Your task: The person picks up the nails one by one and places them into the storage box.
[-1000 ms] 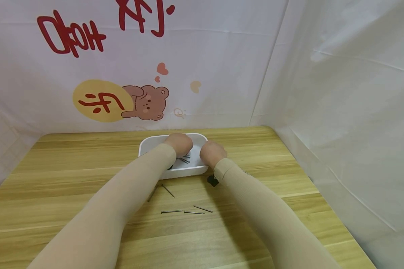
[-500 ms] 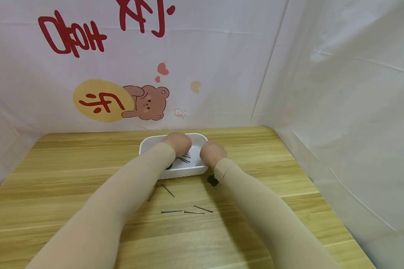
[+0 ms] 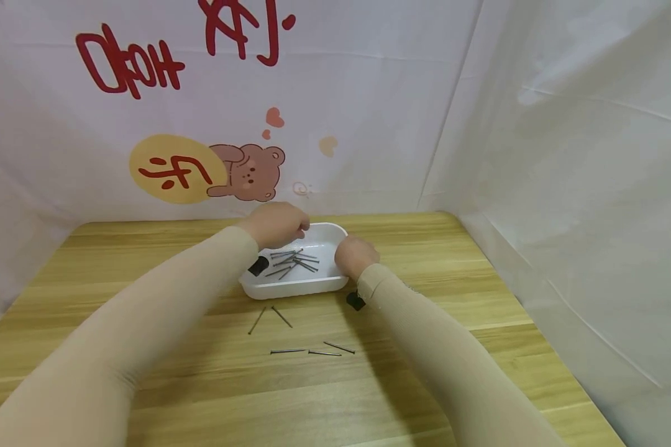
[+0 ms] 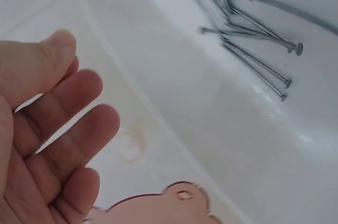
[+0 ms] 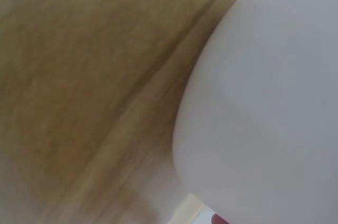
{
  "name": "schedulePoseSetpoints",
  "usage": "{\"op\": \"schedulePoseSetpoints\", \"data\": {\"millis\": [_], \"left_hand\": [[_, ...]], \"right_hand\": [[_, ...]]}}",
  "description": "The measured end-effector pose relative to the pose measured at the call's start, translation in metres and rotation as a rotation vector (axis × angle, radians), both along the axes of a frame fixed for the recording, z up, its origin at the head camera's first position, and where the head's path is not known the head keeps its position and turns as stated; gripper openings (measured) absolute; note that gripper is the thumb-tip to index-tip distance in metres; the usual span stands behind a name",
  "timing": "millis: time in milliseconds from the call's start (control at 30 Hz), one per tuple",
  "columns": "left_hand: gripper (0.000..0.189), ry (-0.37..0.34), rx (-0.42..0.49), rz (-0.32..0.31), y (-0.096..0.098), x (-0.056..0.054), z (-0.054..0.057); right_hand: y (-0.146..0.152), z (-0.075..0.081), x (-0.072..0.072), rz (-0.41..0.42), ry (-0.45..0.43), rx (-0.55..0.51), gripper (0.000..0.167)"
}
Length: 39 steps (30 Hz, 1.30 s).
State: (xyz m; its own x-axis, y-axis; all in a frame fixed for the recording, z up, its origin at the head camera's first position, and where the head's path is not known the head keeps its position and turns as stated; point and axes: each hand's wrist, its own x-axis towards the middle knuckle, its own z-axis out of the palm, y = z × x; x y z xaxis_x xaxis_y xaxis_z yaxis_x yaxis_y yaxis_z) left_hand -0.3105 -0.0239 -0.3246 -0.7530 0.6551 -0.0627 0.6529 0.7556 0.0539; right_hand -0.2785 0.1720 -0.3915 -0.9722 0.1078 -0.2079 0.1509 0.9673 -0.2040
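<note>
My left hand (image 3: 278,226) is raised over the far left part of a white plastic tray (image 3: 293,288). In the left wrist view its fingers (image 4: 87,134) bend loosely, with nothing between them and the thumb. Several steel nails (image 4: 253,35) lie crossed in a loose pile on the tray's floor. At the tray's right end my right hand (image 3: 356,256) grips the rim. That hand is out of the right wrist view, where the tray's rounded outer wall (image 5: 259,108) fills the right side; its fingertips are hidden in the head view too.
In front of the tray, several loose nails (image 3: 287,351) lie on the wooden table (image 3: 229,410). A white printed curtain (image 3: 369,124) hangs right behind the table and along its right side. Black pieces (image 3: 355,301) show by both wrists.
My left hand has lifted out of the tray and moved left, uncovering the nail pile. My right hand stays on the tray's right rim. The head view has shifted slightly.
</note>
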Motion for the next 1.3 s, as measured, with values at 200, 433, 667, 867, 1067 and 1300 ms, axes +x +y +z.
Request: {"op": "schedulePoseSetpoints", "data": {"millis": [200, 433, 667, 867, 1067, 1300], "left_hand": [[0.016, 0.056, 0.075, -0.01, -0.018, 0.04, 0.02], [0.01, 0.133, 0.075, 0.025, -0.045, 0.091, 0.018], [0.014, 0.115, 0.075, 0.063, -0.068, 0.13, 0.001], [0.02, -0.001, 0.044, 0.112, -0.077, 0.137, -0.026], [0.025, -0.056, 0.029, 0.13, -0.082, 0.134, -0.048], [0.025, -0.084, 0.031, 0.131, -0.076, 0.132, -0.06]], "right_hand": [[0.0, -0.001, 0.0, 0.018, 0.001, 0.012, 0.02], [-0.001, 0.0, 0.0, 0.016, -0.011, 0.012, 0.022], [0.0, -0.001, -0.002, 0.013, 0.0, -0.001, 0.023], [0.0, -0.001, -0.001, 0.007, 0.004, -0.008, 0.021], [0.0, -0.001, 0.0, 0.009, 0.003, 0.005, 0.021], [-0.001, 0.0, 0.001, 0.01, 0.004, 0.007, 0.021]]}}
